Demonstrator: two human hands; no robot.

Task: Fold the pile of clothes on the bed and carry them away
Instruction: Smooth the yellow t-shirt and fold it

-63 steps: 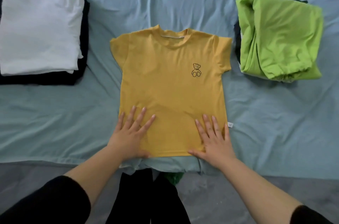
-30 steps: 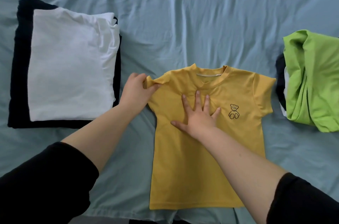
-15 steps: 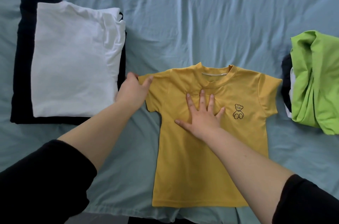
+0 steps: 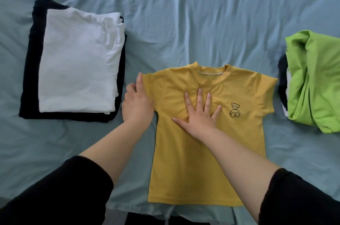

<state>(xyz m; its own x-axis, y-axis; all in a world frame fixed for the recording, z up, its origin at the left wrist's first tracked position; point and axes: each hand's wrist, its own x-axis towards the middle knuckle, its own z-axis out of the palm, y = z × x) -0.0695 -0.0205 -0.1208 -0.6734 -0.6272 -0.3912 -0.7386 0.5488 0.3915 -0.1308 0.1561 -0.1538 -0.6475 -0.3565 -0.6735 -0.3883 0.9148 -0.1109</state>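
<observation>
The right hand's (image 4: 199, 116) fingers (image 4: 200, 96) are spread wide and lie flat on the chest of the yellow T-shirt (image 4: 193, 160), just below its collar. The left hand (image 4: 137, 101) pinches the end of the shirt's left sleeve (image 4: 158, 86), thumb straight along the top and the other fingers curled at the edge. This hand is blurred and hides the sleeve end.

The yellow T-shirt lies flat and face up on the bed (image 4: 184, 22). Its long axis runs away from the person, collar at the far end and hem at the bed's near edge. A small bear print (image 4: 235, 110) sits on the shirt just right of the right hand.

Left of the shirt, close to the left hand, a folded white garment (image 4: 77, 62) rests on a larger folded black garment (image 4: 29, 77). Right of the shirt a bunched green garment (image 4: 316, 81) is cut off by the frame edge. It lies over dark and white cloth, of which only slivers show.
</observation>
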